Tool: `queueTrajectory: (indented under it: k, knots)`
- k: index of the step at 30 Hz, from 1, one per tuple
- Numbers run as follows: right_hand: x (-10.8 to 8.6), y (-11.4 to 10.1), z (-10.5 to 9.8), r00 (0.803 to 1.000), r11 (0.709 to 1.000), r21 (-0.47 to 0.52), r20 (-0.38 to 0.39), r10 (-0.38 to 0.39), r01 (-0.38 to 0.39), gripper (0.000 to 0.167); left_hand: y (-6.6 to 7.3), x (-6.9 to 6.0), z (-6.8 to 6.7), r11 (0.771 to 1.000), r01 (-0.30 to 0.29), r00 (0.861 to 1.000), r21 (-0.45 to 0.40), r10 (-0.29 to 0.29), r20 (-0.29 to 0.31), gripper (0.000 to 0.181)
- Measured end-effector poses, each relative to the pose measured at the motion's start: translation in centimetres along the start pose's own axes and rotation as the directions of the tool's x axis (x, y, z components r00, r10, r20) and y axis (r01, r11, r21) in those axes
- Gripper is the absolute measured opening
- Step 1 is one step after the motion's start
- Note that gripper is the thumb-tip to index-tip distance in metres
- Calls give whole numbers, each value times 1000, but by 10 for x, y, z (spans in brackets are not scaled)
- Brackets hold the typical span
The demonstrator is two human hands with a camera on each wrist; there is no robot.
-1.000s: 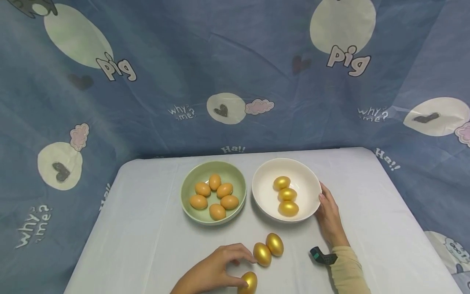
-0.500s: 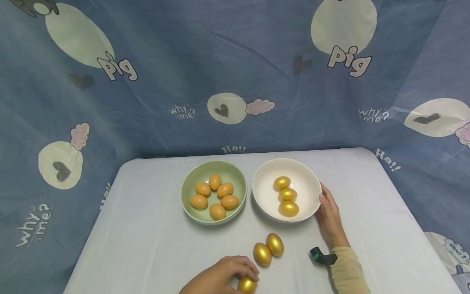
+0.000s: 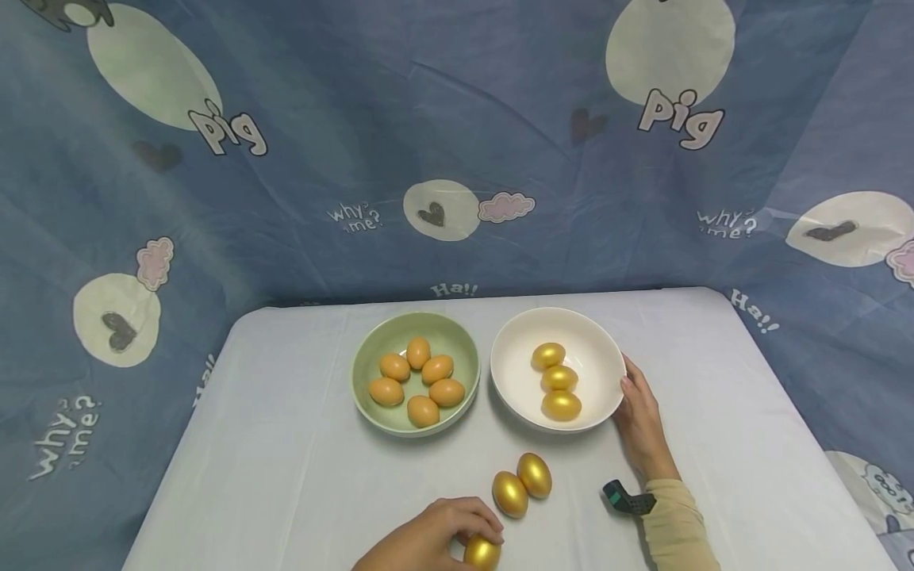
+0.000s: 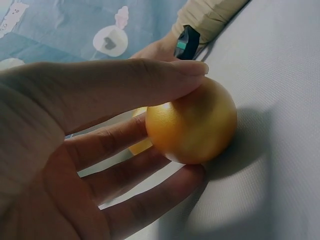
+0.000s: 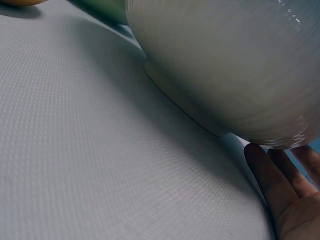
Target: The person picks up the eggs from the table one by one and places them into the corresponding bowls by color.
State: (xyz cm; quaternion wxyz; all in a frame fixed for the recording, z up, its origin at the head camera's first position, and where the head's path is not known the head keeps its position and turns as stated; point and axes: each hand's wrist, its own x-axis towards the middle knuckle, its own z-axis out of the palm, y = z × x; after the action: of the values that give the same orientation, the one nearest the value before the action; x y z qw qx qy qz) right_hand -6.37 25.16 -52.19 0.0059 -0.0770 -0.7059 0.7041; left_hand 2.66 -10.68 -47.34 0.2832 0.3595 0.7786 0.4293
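Observation:
In the head view, my left hand [image 3: 435, 539] pinches a golden egg [image 3: 481, 553] low on the white table. The left wrist view shows the thumb over this egg [image 4: 195, 125] and fingers below it; whether it touches the cloth I cannot tell. Two more golden eggs [image 3: 521, 485] lie side by side just beyond. My right hand [image 3: 640, 416] rests against the right side of a white bowl [image 3: 510, 357], its fingers fairly straight along the outer wall in the right wrist view. Inside that bowl, 3 golden eggs [image 3: 559, 379] lie in a row.
Left of the white bowl stands a green bowl [image 3: 364, 357] with several orange-brown eggs [image 3: 423, 411]. A dark strap-like device [image 3: 628, 498] sits at the right wrist. Behind the white-covered table [image 3: 250, 444] hangs a blue printed cloth [image 3: 343, 143].
A second ago the left hand's fingers were spread, the thumb at the egg; they have since closed around the egg. The right hand and both bowls have stayed put.

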Motion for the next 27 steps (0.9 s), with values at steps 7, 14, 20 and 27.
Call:
queueTrajectory:
  k: [7,14,20,27]
  knots:
    - [0,0,0,1000,1000,7,2,-3,3,57,-2,1,0,995,23,1000,-101,-24,-10,32]
    - [0,0,1,1000,1000,12,3,-3,3,57,-2,5,0,996,-39,998,-85,34,-53,28]
    - [0,-1,1,1000,1000,5,0,6,-6,57,-1,4,2,995,10,1000,-100,-10,7,27]
    - [-1,-1,1,1000,1000,10,-3,5,-5,57,0,7,7,999,-18,995,-43,23,99,36]
